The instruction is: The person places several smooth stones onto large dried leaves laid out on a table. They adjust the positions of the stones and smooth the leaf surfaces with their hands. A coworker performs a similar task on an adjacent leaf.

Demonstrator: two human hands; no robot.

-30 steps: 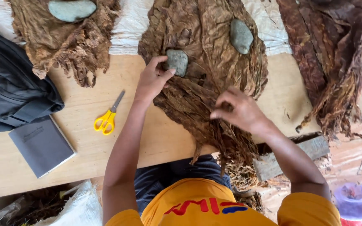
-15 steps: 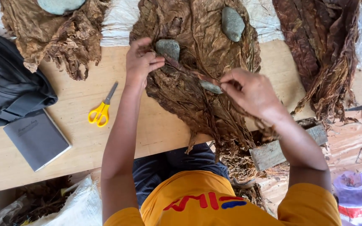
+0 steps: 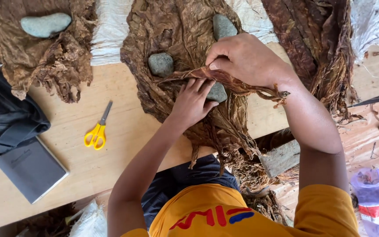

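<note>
Gripping a brown, wrinkled dried leaf (image 3: pixel 242 85), the right hand (image 3: pixel 246 59) pinched it closed; the left hand (image 3: pixel 194 103), at 7 o'clock, lay open on it.

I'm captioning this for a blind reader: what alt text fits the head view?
Two hands spread a dried brown leaf over a leaf pile weighted by grey stones: left hand flat, right hand pinching. Yellow scissors lie on the wooden table.

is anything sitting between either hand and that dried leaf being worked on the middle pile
Nothing visible does. The right hand pinches the dried leaf directly, and the left hand presses flat on the middle leaf pile just below it. A small grey stone lies partly under the left fingertips, beside the leaf rather than blocking it.
</note>
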